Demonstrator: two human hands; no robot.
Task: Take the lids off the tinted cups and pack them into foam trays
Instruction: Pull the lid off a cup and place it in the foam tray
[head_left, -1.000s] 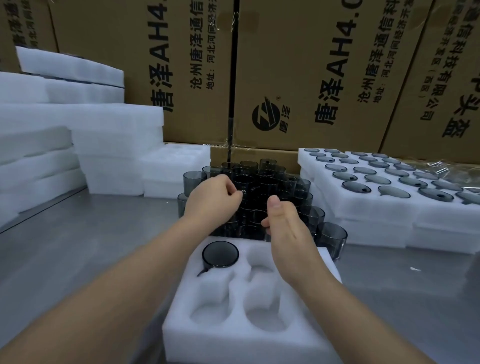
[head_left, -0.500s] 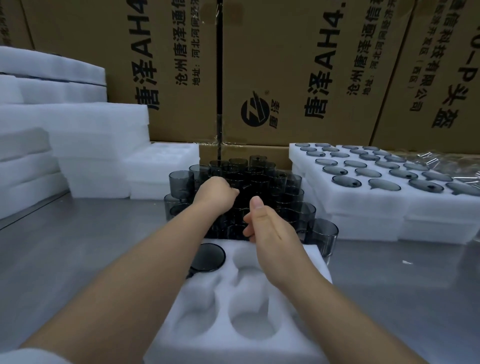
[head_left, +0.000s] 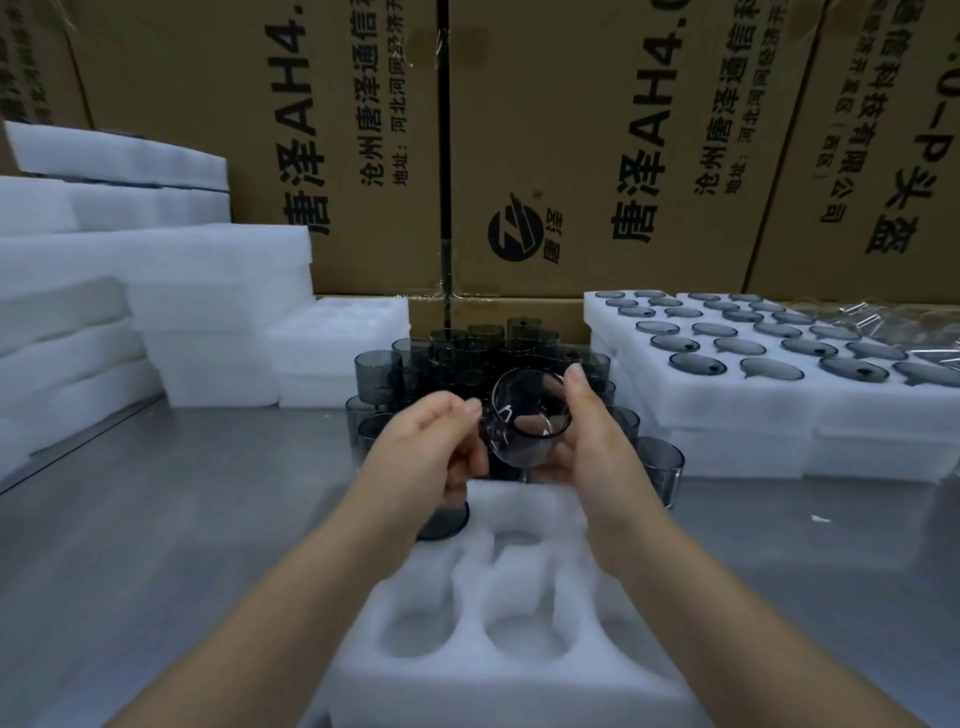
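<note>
Closest in, a white foam tray (head_left: 467, 691) sits on the steel table (head_left: 156, 519), most of its round pockets bare. One dark tinted cup (head_left: 447, 522) is seated in the far left pocket, half hidden behind the left wrist

Just above the tray's far edge both hands share a single cup (head_left: 524, 421). It's smoky grey and see-through, tilted so its dark round rim faces me, with glints on the wall. It's blurred, and I can't tell if a lid is on it. The left hand (head_left: 426, 447) has its fingers curled and pinches the cup's left side. The right hand (head_left: 592, 457) grips the other side, thumb on the upper rim and fingers underneath

Half a second ago both hands were down among the loose cups (head_left: 485, 338) with nothing raised. Now this one is up clear of the cluster and nearer the tray. The seated cup hasn't moved

Behind, the loose cups stand bunched upright on the table. To the right are packed trays (head_left: 727, 410) with grey cups sunk in rows, to the left stacks of plain foam (head_left: 208, 270), and printed cardboard boxes (head_left: 597, 130) line the back
</note>
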